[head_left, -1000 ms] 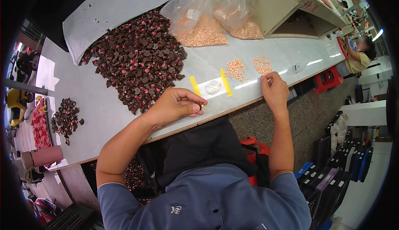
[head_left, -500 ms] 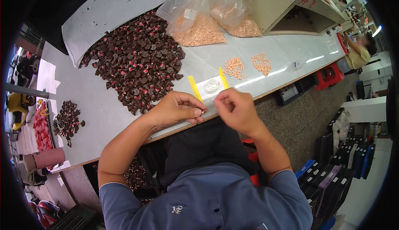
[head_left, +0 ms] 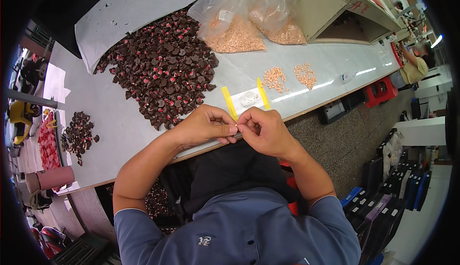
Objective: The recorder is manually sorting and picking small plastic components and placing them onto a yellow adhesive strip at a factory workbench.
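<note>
At the bench's near edge, my left hand and my right hand meet fingertip to fingertip. My left thumb and fingers are closed round a small part, nearly all hidden now; half a second ago it looked dark with a pale tip. A tiny pale spot shows where the fingertips touch. My right thumb and index finger are pinched there; what they hold is too small to make out. Just beyond my hands lies a white sheet with yellow tape strips along its sides and a small clear dish on it.
A large heap of dark round parts, some red-marked, covers the bench's left. Small peach-coloured pieces lie in two piles and fill clear bags behind. A smaller dark heap and a pink cylinder are far left.
My right hand has moved left and down, and its fingertips now touch those of my left hand. The left hand stays in nearly the same place, still closed.
</note>
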### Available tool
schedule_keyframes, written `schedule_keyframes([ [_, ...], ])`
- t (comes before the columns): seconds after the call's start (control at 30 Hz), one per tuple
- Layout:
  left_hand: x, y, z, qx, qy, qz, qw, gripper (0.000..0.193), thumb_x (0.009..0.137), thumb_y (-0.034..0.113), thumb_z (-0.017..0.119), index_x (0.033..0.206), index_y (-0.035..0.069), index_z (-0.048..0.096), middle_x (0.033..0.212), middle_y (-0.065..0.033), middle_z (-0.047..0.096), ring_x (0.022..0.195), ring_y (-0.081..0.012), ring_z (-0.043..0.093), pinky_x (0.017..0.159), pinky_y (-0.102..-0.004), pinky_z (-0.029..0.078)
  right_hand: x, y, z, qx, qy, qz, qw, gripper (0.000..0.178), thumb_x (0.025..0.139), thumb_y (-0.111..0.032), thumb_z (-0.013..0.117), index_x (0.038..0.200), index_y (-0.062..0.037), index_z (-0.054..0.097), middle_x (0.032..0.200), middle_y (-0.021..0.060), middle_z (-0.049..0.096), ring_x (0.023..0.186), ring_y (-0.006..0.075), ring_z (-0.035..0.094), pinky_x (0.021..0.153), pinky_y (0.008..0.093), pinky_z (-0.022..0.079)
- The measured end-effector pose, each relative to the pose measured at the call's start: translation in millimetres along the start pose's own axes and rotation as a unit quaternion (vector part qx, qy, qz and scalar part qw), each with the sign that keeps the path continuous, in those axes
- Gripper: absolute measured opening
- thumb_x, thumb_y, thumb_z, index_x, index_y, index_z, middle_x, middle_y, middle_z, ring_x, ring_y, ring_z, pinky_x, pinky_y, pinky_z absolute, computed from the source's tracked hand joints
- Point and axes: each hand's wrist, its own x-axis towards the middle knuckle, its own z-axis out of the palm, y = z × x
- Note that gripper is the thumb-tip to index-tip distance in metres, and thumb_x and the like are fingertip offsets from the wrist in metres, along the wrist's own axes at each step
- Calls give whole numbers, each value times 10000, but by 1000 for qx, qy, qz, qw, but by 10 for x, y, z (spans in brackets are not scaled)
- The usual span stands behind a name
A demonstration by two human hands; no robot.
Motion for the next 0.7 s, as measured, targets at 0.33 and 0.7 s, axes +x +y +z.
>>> schedule_keyframes([
  [0.33,1,9,2,14,3,-9,1000,194,905,145,724,979,-30,686,900,-129,716,822,-171,722,694,-248,587,23,42,-56,-31,-30,-53,998,75,847,7,686,864,-6,614,542,-1,523,462,51,464,439,230,348],
  [0.7,31,-35,-17,-5,9,19,1000,229,900,95,715,1078,-45,684,946,-122,713,848,-172,711,715,-257,577,351,-56,-499,-342,-10,-167,925,133,781,-19,692,850,-77,593,576,73,576,511,262,588,485,373,432],
])
